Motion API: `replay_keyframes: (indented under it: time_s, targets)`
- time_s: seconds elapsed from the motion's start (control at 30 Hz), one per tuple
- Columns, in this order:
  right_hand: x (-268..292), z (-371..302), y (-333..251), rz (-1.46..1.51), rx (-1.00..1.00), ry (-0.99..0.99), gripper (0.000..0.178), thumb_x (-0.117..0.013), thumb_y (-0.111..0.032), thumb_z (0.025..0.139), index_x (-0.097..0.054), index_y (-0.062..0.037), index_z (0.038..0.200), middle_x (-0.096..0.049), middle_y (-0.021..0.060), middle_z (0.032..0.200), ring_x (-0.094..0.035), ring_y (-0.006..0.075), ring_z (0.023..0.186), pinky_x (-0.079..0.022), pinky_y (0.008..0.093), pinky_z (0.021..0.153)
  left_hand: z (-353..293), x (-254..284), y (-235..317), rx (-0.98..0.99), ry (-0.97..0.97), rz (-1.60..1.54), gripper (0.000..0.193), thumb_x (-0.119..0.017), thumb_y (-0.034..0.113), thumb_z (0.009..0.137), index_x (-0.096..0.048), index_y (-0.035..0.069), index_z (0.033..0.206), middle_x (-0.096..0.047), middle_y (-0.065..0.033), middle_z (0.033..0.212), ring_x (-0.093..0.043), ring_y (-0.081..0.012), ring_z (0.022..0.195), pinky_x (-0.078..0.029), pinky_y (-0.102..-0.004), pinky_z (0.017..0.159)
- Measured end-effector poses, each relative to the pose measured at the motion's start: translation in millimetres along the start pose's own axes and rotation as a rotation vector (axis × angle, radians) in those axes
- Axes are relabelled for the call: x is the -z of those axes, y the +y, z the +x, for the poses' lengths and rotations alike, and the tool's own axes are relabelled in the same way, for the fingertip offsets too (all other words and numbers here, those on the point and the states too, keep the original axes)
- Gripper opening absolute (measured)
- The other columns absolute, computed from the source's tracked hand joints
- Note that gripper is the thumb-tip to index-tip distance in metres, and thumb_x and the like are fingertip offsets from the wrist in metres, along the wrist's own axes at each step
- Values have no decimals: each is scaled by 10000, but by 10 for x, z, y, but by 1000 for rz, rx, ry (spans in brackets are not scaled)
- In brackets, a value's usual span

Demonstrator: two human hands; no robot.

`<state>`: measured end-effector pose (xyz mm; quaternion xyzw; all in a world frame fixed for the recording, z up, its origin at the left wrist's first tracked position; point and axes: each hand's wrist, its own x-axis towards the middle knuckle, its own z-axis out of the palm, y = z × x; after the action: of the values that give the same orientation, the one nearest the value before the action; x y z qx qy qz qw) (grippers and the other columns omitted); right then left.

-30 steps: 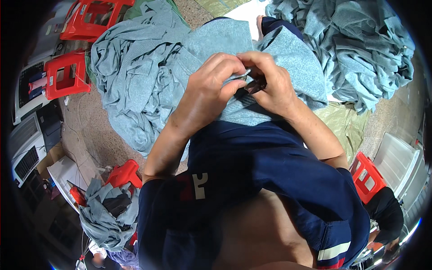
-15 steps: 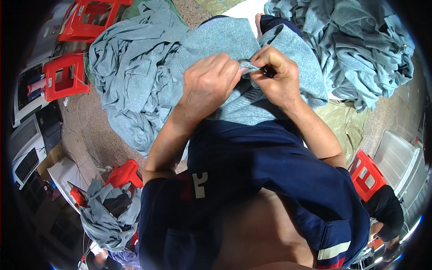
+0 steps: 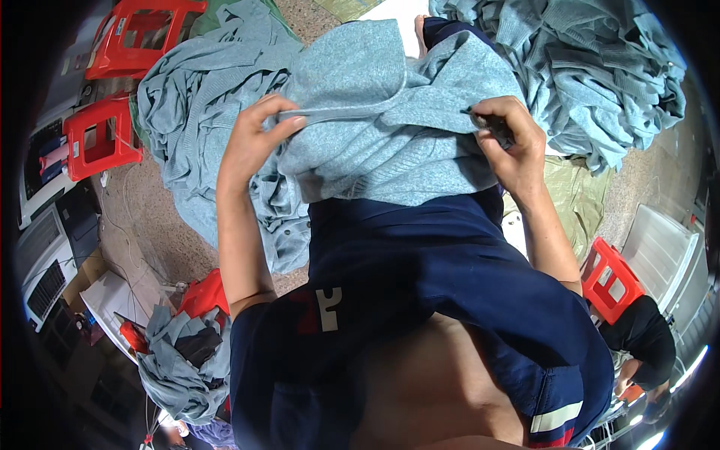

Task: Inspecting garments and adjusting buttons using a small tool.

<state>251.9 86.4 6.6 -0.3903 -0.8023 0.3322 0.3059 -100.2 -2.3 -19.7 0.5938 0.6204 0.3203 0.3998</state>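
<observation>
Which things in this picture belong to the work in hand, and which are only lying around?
In the work:
- blue-grey knitted garment across the lap
- left hand and right hand, gripping it
- dark object in the right hand, mostly hidden
- similar garment pile, probably

Lying around, apparently:
- red stools
- translucent plastic box

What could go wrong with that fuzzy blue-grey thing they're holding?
The small dark object in the right hand is very near the knit garment; if it's sharp, which I can't tell, it might snag the knit.

The left hand pinches the garment, but much lies loosely over the lap, so it could slip.

Similar knits are heaped beside it, so pieces might get mixed up.
</observation>
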Motion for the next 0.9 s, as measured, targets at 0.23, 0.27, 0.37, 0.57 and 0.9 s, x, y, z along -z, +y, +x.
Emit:
replay_keyframes:
  time_s: [0.23, 0.27, 0.37, 0.57, 0.9]
  targets:
    - [-69, 172, -211, -30, 491, 37, 289, -693, 32, 661, -710, -68, 932, -652, 54, 855, -629, 206, 782, -509, 310, 650, -25, -154, 670, 89, -58, -611, 137, -711, 136, 805, -656, 26, 867, -567, 34, 775, -507, -44, 726, -372, -196, 658]
    - [-112, 207, -325, -21, 560, 49, 295, -691, 19, 652, -718, -81, 928, -628, 48, 819, -621, 199, 751, -503, 302, 603, 3, -246, 780, 98, -76, -633, 141, -704, 141, 818, -659, 22, 878, -572, 32, 792, -507, -41, 731, -370, -193, 657]
    - [-323, 281, -424, 61, 633, 98, 265, -716, 11, 637, -692, -37, 896, -609, 63, 799, -605, 203, 693, -489, 297, 543, 111, -511, 976, 65, -100, -611, 136, -648, 120, 898, -657, -6, 950, -568, 31, 846, -489, -33, 764, -378, -185, 671]
    - [-446, 289, -433, 53, 551, 62, 161, -723, 23, 691, -608, -25, 793, -591, 70, 807, -604, 207, 701, -492, 303, 565, 67, -584, 989, 89, -12, -551, 206, -681, 103, 894, -631, -59, 1011, -565, 25, 861, -491, -41, 798, -402, -193, 707]
    - [-556, 334, -515, 194, 351, -62, 203, -753, -42, 718, -552, -53, 748, -575, 67, 942, -619, 187, 722, -498, 305, 537, 30, -554, 947, -247, 28, -272, 268, -807, 99, 726, -620, 0, 891, -614, -55, 846, -602, -144, 765, -496, -258, 697]
